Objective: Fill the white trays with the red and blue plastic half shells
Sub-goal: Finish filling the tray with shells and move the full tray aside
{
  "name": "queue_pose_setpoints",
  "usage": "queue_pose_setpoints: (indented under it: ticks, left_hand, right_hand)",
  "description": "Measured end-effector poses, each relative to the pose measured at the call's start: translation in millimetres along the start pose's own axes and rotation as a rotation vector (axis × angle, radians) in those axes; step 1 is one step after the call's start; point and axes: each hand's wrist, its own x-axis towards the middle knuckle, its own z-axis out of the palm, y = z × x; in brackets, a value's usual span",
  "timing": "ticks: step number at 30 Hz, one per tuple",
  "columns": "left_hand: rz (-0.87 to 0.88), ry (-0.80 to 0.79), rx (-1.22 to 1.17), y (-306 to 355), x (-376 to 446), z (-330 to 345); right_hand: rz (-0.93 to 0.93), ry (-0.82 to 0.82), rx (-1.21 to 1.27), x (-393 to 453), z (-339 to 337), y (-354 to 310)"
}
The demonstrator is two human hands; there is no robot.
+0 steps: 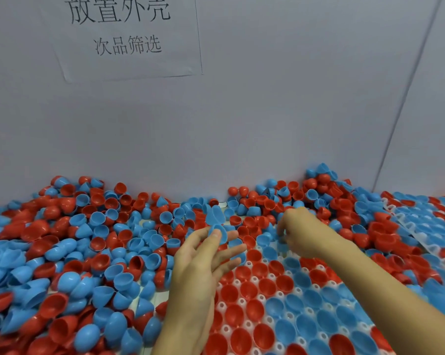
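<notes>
White tray (280, 294) sits at about 5 o'clock in the frame, pockets mostly loaded: red half shells (244, 290) on its left part, blue half shells (326, 319) on the right, all open side up, white posts showing between them. A few pockets at the tray's far edge, about 12 o'clock from its centre, look bare, though blur makes that hard to confirm. Left hand (203, 254) hovers over the tray's far-left corner, thumb and first fingers pinching a short stack of blue shells (216, 224); the other fingers are spread and loose. Top shell of that stack tilts up toward 12 o'clock. Right hand (297, 230) is at 3 o'clock from the left, palm down over the tray's far edge, fingers curled down toward the pockets; cannot tell whether it is holding a shell, since the fingertips are blurred and turned away. Loose pile of red and blue shells (75, 252) covers the bench from 9 o'clock round past 12, heaped against the grey back panel (241, 111). Second tray (421, 221) at 3 o'clock, partly filled and partly buried by loose shells. Paper sign (124, 34) with printed characters is stuck on the panel at 11 o'clock.
</notes>
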Motion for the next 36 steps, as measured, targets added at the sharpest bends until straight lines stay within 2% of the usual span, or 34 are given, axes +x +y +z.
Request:
queue_pose_setpoints:
  ticks: [2, 5, 8, 11, 12, 14, 19, 22, 25, 29, 32, 36]
  left_hand:
    - [0.005, 0.018, 0.006, 0, 1, -1]
    - [-0.005, 0.037, 0.0, 0, 2, -3]
    - [-0.025, 0.044, -0.029, 0, 3, -4]
    - [-0.031, 0.053, -0.014, -2, 4, -4]
    - [-0.03, 0.053, 0.014, -3, 4, -4]
    - [-0.028, 0.03, 0.094, -5, 4, -5]
    - [-0.01, -0.077, 0.219, -5, 2, -5]
    - [0.006, -0.092, 0.208, -4, 4, -6]
    - [0.021, -0.096, 0.274, -4, 6, -11]
    - [-0.031, -0.103, 0.274, -5, 8, -14]
    - [-0.056, -0.038, 0.297, -8, 10, -15]
    - [-0.082, -0.045, 0.354, -8, 9, -14]
  right_hand:
    - [-0.034, -0.066, -0.116, 4, 7, -3]
    - [-0.033, -0.072, -0.135, 2, 4, 0]
    - [-0.055, 0.001, -0.071, -9, -12, -1]
    - [-0.24, 0.244, 0.277, -34, -32, -22]
    - [-0.322, 0.283, 0.416, -45, -38, -34]
    - [-0.431, 0.254, 0.551, -61, -43, -57]
    - [-0.444, 0.234, 0.544, -62, -34, -72]
    - [-0.464, 0.336, 0.559, -61, -32, -65]
    - [-0.513, 0.407, 0.462, -62, -38, -60]
    - [-0.65, 0.254, 0.427, -68, -44, -68]
    - [-0.653, 0.197, 0.441, -74, -42, -75]
    - [-0.639, 0.165, 0.243, -77, -41, -79]
